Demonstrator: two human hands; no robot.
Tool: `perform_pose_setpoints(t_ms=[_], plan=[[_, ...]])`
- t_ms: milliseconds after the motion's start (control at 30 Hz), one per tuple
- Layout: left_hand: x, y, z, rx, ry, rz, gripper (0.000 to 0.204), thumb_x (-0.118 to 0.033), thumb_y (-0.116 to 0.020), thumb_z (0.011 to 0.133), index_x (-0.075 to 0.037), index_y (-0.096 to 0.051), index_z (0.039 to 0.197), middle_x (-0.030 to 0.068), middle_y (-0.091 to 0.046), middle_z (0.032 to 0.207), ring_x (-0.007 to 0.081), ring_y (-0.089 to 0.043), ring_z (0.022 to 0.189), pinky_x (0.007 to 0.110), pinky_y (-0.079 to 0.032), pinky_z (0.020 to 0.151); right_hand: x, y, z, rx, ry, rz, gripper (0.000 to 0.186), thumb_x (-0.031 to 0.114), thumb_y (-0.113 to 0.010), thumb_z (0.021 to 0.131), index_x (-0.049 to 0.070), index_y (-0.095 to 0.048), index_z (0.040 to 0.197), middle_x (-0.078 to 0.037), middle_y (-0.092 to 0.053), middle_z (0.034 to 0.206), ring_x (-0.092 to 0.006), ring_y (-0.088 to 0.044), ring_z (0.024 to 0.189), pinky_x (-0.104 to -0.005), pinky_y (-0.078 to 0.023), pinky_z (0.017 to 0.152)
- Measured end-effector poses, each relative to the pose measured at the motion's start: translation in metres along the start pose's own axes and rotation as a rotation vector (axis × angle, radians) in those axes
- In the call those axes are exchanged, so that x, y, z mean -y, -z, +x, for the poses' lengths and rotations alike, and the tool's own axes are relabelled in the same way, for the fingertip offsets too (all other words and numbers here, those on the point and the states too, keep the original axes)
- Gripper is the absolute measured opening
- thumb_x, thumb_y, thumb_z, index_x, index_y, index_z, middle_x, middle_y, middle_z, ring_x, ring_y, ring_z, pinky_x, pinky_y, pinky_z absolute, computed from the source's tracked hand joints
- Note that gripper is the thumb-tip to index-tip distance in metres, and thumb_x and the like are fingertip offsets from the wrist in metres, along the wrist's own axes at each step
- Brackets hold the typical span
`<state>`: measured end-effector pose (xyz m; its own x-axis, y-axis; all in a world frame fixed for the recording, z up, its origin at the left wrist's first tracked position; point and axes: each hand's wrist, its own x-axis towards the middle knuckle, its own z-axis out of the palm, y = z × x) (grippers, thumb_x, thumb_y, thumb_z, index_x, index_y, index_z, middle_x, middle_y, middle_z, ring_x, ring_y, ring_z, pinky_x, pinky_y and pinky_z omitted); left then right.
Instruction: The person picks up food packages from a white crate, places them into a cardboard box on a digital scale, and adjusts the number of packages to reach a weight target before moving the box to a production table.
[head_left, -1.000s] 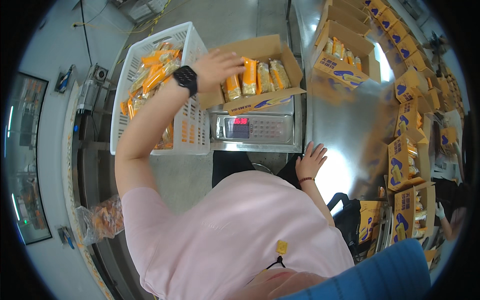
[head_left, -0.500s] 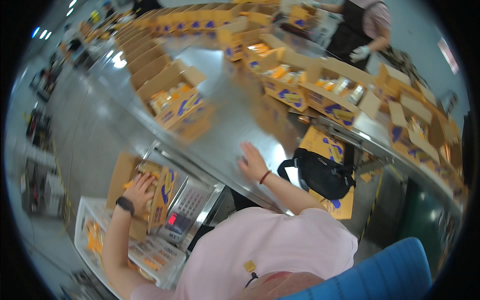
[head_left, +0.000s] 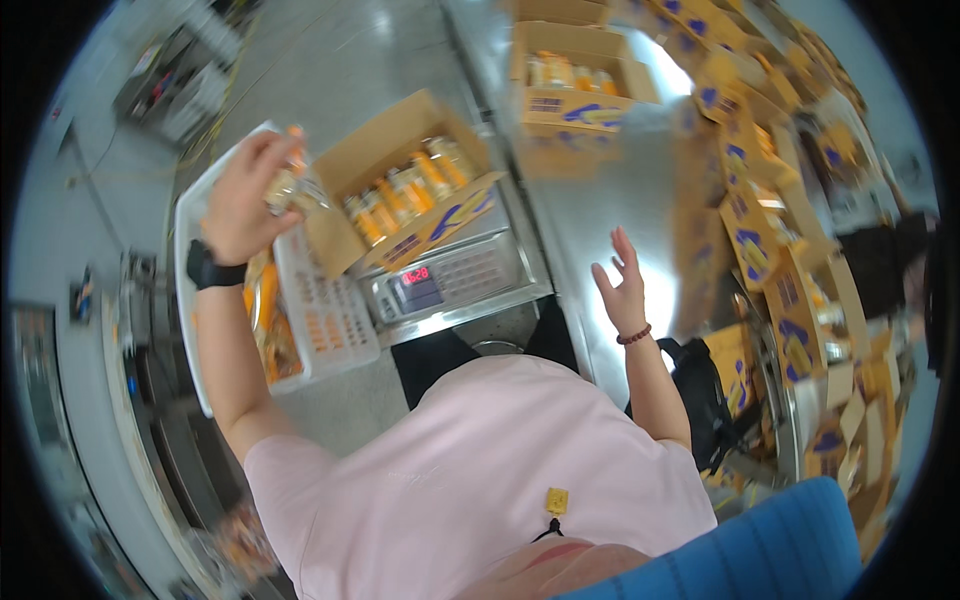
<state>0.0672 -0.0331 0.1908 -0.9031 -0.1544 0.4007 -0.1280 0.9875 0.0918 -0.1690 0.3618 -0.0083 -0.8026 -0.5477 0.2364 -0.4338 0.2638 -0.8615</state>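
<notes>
**Weighing station: hands and stock at the scale**

- Left hand (head_left: 243, 200): raised at about ten o'clock in the view, fingers closed around a small orange-and-clear snack packet (head_left: 287, 185). The packet is held in the air above the near corner of the white plastic crate (head_left: 330, 320), just beside the open carton; a black wrist band (head_left: 208, 270) sits below the hand.
- Open cardboard carton (head_left: 400, 190): at eleven to twelve o'clock, resting tilted on the digital scale (head_left: 455, 280), flaps up, with a row of orange packets standing inside. It appears set there so that its contents register on the red display (head_left: 415, 276).
- White plastic crate: at nine o'clock, left of the scale, holding loose orange packets; seemingly the supply bin, kept within the left arm's reach.
- Right hand (head_left: 622, 285): at three o'clock, open, fingers spread, holding nothing, poised over the steel table (head_left: 590, 210). A bead bracelet circles the wrist.
- Further stock: a second filled carton (head_left: 575, 80) at one o'clock; many blue-and-yellow printed cartons (head_left: 770, 250) massed along the right edge.
</notes>
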Motion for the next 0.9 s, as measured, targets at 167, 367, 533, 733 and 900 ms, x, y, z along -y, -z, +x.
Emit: perform_pose_setpoints(t_ms=[167,367,533,733,900], plan=[[0.006,0.074,-0.11,-0.051,0.542,0.146,0.071,-0.002,-0.066,0.062,-0.012,-0.044,0.128,0.0117,-0.05,0.115,0.0294,-0.054,0.103,0.034,-0.046,0.084,0.072,-0.089,0.03,0.323,-0.314,0.816,0.078,0.017,-0.061,0.084,0.006,-0.01,0.142,-0.022,-0.03,0.138,-0.0345,-0.036,0.126,-0.0436,-0.038,0.098],[0.039,0.029,-0.176,0.25,0.653,0.044,0.093,-0.016,-0.08,0.061,-0.004,-0.029,0.137,0.0218,-0.04,0.13,0.0351,-0.041,0.121,0.038,-0.036,0.1,0.137,-0.142,0.087,0.544,-0.941,1.303,0.055,0.016,-0.056,0.086,-0.001,-0.029,0.13,-0.021,-0.037,0.129,-0.0362,-0.045,0.116,-0.0486,-0.043,0.092],[0.034,0.026,-0.148,0.125,0.585,-0.016,0.096,-0.017,-0.077,0.065,-0.002,-0.019,0.14,0.0212,-0.029,0.141,0.0352,-0.027,0.131,0.039,-0.023,0.108,0.113,-0.168,0.099,0.479,-0.732,1.402,0.039,0.004,-0.049,0.085,-0.003,-0.038,0.121,-0.02,-0.05,0.115,-0.0361,-0.054,0.103,-0.0526,-0.047,0.086],[0.054,-0.018,-0.122,0.202,0.609,-0.022,0.081,-0.021,-0.068,0.074,-0.01,-0.024,0.141,0.022,-0.028,0.141,0.0377,-0.028,0.13,0.041,-0.026,0.106,0.075,-0.069,0.099,0.144,-0.635,1.511,0.029,0.001,-0.047,0.083,-0.003,-0.047,0.112,-0.017,-0.056,0.105,-0.0312,-0.057,0.097,-0.0477,-0.048,0.085],[0.06,-0.058,-0.112,0.139,0.504,0.206,0.077,-0.029,-0.067,0.075,-0.011,-0.029,0.14,0.0227,-0.027,0.142,0.0401,-0.027,0.129,0.046,-0.023,0.106,-0.015,-0.074,0.164,-0.19,-0.741,1.267,0.029,0.004,-0.048,0.083,-0.002,-0.048,0.112,-0.016,-0.056,0.11,-0.0284,-0.055,0.103,-0.0425,-0.047,0.086]])
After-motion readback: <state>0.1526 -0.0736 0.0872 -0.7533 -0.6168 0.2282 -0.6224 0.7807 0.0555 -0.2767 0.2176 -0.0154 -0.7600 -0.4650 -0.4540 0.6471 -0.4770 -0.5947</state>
